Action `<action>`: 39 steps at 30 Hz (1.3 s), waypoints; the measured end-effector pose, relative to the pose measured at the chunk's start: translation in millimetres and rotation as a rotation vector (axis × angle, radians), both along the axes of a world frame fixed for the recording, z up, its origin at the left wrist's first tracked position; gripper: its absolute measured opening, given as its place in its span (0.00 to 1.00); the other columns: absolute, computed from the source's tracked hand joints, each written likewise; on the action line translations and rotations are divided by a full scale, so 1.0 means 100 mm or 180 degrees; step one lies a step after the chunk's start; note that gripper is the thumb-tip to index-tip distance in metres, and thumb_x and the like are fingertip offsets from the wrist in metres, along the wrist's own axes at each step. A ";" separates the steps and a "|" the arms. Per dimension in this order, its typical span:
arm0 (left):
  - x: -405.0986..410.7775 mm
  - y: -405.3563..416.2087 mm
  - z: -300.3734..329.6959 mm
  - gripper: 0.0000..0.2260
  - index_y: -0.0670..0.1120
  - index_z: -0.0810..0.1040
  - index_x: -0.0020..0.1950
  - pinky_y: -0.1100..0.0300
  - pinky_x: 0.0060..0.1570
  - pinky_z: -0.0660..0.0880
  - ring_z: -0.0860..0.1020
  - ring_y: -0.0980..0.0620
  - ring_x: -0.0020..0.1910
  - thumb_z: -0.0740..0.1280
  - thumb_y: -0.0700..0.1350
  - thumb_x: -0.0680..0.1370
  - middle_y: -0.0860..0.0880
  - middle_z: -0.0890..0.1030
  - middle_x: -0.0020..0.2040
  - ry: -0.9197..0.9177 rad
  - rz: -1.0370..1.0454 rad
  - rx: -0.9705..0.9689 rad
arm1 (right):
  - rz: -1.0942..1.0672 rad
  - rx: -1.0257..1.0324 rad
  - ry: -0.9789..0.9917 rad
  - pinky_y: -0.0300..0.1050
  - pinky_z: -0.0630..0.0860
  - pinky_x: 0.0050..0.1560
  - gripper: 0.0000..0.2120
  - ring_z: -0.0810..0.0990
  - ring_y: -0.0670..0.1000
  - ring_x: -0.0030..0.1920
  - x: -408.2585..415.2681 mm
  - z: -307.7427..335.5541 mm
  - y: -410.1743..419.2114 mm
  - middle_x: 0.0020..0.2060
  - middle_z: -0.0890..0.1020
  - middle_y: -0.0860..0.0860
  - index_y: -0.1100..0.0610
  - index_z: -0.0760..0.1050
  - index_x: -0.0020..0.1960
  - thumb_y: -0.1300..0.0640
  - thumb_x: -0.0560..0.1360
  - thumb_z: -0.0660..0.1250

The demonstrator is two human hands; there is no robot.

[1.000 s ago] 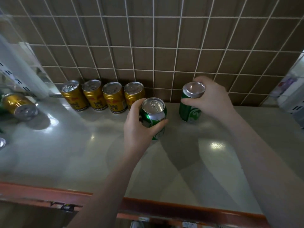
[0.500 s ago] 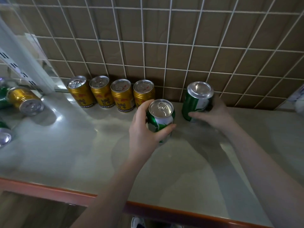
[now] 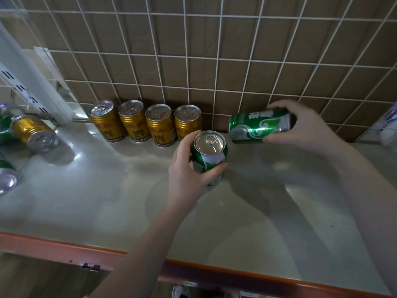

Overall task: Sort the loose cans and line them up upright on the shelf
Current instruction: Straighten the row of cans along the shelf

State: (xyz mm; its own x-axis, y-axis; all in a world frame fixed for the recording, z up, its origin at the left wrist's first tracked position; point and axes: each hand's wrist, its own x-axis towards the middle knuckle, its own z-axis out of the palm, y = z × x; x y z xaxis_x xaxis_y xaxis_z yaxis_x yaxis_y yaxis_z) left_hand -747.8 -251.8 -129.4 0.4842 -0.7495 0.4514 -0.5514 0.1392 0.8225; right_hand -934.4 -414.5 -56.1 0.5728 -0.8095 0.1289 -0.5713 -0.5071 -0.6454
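Note:
My left hand (image 3: 189,171) grips an upright green can (image 3: 209,155) standing on the pale shelf (image 3: 107,201), just in front of the gold row. My right hand (image 3: 305,125) holds a second green can (image 3: 257,127) turned on its side, close to the wire grid at the back, its bottom end pointing left. Several gold cans (image 3: 148,123) stand upright in a row against the grid. One gold can (image 3: 34,132) lies on its side at the far left.
A wire grid (image 3: 214,61) backs the shelf. More green cans (image 3: 5,175) lie at the left edge, partly cut off. A white upright post (image 3: 32,72) stands at the back left. The shelf's orange front edge (image 3: 193,269) runs along the bottom.
The right hand's green can was upright and is now tipped onto its side and shifted right. The left hand keeps its grip on its upright can, which has hardly moved.

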 end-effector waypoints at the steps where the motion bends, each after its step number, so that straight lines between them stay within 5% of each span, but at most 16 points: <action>1: 0.00 0.00 0.00 0.32 0.50 0.70 0.65 0.57 0.56 0.75 0.74 0.57 0.60 0.75 0.56 0.65 0.54 0.76 0.59 0.0018 -0.0001 0.0000 | 0.0067 -0.0129 0.0076 0.39 0.68 0.49 0.32 0.75 0.49 0.51 0.02 0.07 0.00 0.52 0.76 0.50 0.52 0.73 0.62 0.58 0.60 0.79; 9: 0.01 0.00 -0.01 0.33 0.46 0.71 0.65 0.53 0.56 0.76 0.74 0.54 0.61 0.75 0.55 0.65 0.53 0.77 0.59 0.0134 -0.0096 0.0033 | 0.0650 -0.0335 0.0751 0.41 0.69 0.51 0.33 0.73 0.48 0.54 0.27 0.14 -0.03 0.55 0.74 0.47 0.51 0.70 0.64 0.60 0.61 0.78; 14: 0.01 0.02 0.01 0.33 0.47 0.70 0.66 0.56 0.57 0.75 0.74 0.55 0.61 0.75 0.55 0.65 0.54 0.76 0.60 0.0177 -0.0189 0.0074 | 0.1406 0.0175 0.1094 0.48 0.73 0.57 0.31 0.73 0.50 0.58 0.36 0.27 -0.09 0.58 0.71 0.49 0.42 0.71 0.60 0.68 0.64 0.72; 16: 0.01 0.03 0.00 0.33 0.46 0.70 0.66 0.56 0.57 0.75 0.74 0.55 0.61 0.75 0.54 0.65 0.53 0.76 0.60 0.0194 -0.0199 0.0080 | 0.1428 0.0447 0.1045 0.43 0.72 0.57 0.30 0.72 0.48 0.62 0.40 0.34 -0.09 0.63 0.71 0.47 0.42 0.69 0.64 0.61 0.67 0.73; 18: 0.02 0.03 -0.01 0.32 0.47 0.70 0.66 0.56 0.57 0.75 0.73 0.55 0.61 0.76 0.52 0.65 0.53 0.76 0.60 0.0183 -0.0190 0.0073 | 0.1101 0.0158 0.1386 0.41 0.71 0.57 0.33 0.71 0.50 0.63 0.45 0.35 -0.08 0.66 0.70 0.49 0.47 0.65 0.70 0.45 0.69 0.72; 21: 0.02 0.05 -0.02 0.32 0.49 0.69 0.66 0.58 0.57 0.75 0.73 0.57 0.61 0.77 0.51 0.65 0.55 0.76 0.60 0.0174 -0.0181 0.0033 | 0.0694 -0.0716 0.2301 0.48 0.76 0.47 0.32 0.75 0.54 0.49 0.54 0.37 -0.04 0.50 0.78 0.53 0.55 0.73 0.62 0.34 0.67 0.67; 23: 0.02 0.06 -0.02 0.32 0.49 0.69 0.65 0.60 0.56 0.75 0.74 0.57 0.61 0.77 0.49 0.65 0.55 0.76 0.60 0.0175 -0.0182 0.0009 | 0.0883 -0.0752 0.2276 0.48 0.76 0.43 0.26 0.75 0.53 0.45 0.58 0.42 -0.03 0.46 0.79 0.51 0.55 0.76 0.57 0.38 0.66 0.70; 27: 0.01 0.06 -0.02 0.31 0.49 0.70 0.65 0.63 0.56 0.74 0.74 0.55 0.60 0.77 0.48 0.65 0.54 0.76 0.59 0.0217 -0.0186 -0.0007 | 0.1289 -0.0612 0.2223 0.44 0.73 0.47 0.28 0.73 0.49 0.49 0.65 0.55 -0.09 0.51 0.75 0.47 0.51 0.72 0.64 0.50 0.66 0.75; 39: 0.01 0.06 -0.02 0.33 0.48 0.70 0.66 0.52 0.57 0.75 0.74 0.55 0.61 0.76 0.53 0.64 0.53 0.77 0.60 0.0281 -0.0108 -0.0004 | 0.1398 -0.0419 0.1746 0.46 0.73 0.55 0.28 0.74 0.50 0.54 0.98 0.51 -0.29 0.60 0.77 0.52 0.54 0.71 0.67 0.54 0.69 0.74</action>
